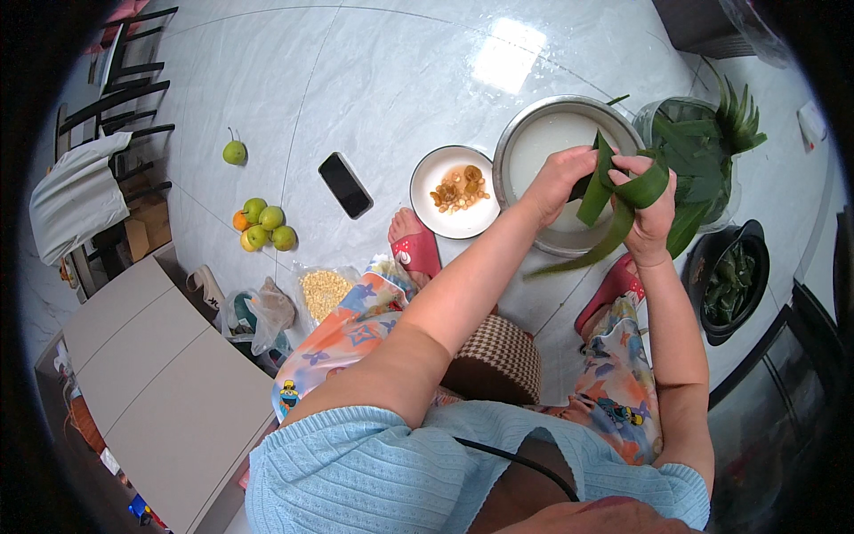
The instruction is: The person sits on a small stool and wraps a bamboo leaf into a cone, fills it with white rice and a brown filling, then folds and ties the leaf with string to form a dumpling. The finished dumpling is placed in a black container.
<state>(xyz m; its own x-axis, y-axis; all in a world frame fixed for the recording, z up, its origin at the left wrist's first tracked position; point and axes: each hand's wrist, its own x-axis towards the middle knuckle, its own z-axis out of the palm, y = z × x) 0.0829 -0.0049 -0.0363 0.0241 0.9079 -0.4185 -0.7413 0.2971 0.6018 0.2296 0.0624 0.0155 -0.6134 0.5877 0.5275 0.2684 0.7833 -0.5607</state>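
Observation:
My left hand and my right hand both grip long green leaves, bent and crossed between them. One leaf's tapered end trails down to the left past the rim. Beneath the hands stands a round metal basin holding whitish contents, probably rice in cloudy water. My fingers and the leaves cover its right side, and any filling inside the fold is hidden. Against the basin's left side rests a white dark-rimmed plate with brown dried fruit and small peanut-like pieces.
Right of the basin, a clear container holds broad green leaves. Nearby sits a black pot with dark leafy bundles. Leftward lie a phone, green pears, and a bag of pale yellow grains. A grey cabinet borders the left.

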